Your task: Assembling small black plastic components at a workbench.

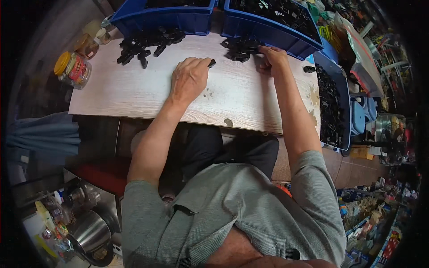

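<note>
My left hand (189,78) rests on the pale wooden tabletop (134,96), its fingertips pinching a small black plastic part (212,63). Farther right, my right hand (272,59) reaches into a pile of black plastic parts (241,48) in front of a blue bin; whether it grips one is hidden by the fingers. A second pile of the same black parts (147,43) lies at the far left of the tabletop, apart from both hands.
Two blue bins (165,18) (277,32) of black parts stand along the far edge. A third blue bin (344,89) hangs off the right end. A lone black part (309,69) lies near it. Jars (73,68) sit at the left corner. A metal pot (89,232) stands low left.
</note>
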Tool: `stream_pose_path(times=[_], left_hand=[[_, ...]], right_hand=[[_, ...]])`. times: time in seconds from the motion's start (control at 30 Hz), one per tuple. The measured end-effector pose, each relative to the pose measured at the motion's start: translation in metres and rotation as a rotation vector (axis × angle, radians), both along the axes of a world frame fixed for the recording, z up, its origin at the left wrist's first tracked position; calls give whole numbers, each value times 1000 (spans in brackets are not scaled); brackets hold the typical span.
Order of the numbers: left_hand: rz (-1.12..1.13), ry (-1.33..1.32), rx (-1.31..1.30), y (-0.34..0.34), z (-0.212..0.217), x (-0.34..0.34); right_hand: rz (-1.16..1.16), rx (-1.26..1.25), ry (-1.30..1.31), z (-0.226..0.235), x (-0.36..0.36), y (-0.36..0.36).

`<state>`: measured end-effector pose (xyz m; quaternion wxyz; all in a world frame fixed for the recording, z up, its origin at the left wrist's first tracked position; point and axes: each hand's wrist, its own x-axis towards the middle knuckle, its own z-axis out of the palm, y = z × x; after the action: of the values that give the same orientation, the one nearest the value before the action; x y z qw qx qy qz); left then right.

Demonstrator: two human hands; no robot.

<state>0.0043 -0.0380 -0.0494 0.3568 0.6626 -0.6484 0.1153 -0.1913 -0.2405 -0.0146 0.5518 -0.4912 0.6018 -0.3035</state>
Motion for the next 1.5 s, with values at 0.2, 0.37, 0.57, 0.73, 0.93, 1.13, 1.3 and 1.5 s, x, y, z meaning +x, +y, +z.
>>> stream_pose_path(times=[0.2, 0.37, 0.57, 0.73, 0.93, 1.13, 1.3, 1.5], left_hand=[[-2, 29, -21, 1, -4, 5], [6, 135, -37, 3, 2, 5], [-90, 376, -29, 7, 8, -12], [-171, 445, -14, 8, 15, -43], [-186, 383, -15, -8, 16, -51], [-327, 132, -20, -36, 7, -58], [-393, 55, 68, -39, 7, -55], [-459, 193, -16, -33, 1, -48]], right_hand=[[76, -8, -27, 4, -11, 8], [256, -50, -9, 9, -38, 37], [408, -62, 20, 10, -42, 78], [341, -108, -38, 13, -49, 87], [401, -161, 57, 11, -37, 96], [474, -227, 141, 0, -37, 88], [472, -186, 124, -1, -38, 91], [513, -161, 98, -1, -37, 91]])
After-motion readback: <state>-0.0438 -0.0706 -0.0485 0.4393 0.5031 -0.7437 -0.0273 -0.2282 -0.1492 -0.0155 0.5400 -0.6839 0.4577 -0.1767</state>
